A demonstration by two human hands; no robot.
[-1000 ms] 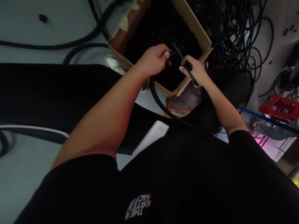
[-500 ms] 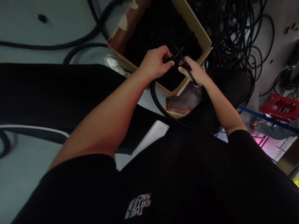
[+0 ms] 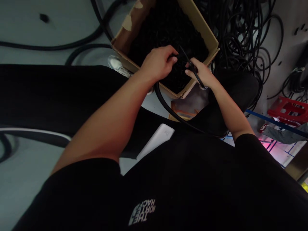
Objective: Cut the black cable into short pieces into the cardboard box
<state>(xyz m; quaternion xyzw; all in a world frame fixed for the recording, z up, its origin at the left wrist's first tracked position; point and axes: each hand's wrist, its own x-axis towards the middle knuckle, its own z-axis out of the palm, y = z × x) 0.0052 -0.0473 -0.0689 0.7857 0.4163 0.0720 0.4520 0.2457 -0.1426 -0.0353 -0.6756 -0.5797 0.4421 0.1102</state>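
My left hand [image 3: 160, 62] is closed over the box, with thumb and fingers pinching a black hose [image 3: 166, 106]. From below that hand the hose curves down across my lap; its gripped end is mostly hidden by my fingers. Black-handled scissors [image 3: 196, 74] are in my right hand [image 3: 201, 73], blades pointing up and to the left, a little apart from the left fingertips. Under both hands stands an open cardboard box [image 3: 204, 24] holding many short black pieces, too dark to make out singly.
Tangled black cables [image 3: 240, 41] lie right of the box. Thick black hose [image 3: 55, 48] runs across the floor at left. A white power bank-like block [image 3: 156, 139] rests by my lap. A red stool [image 3: 287, 110] and another person's leg [image 3: 279, 133] are at right.
My left hand has drawn slightly left, away from the scissors. The hose end that lay at the blades has moved out from them. My right hand has barely moved.
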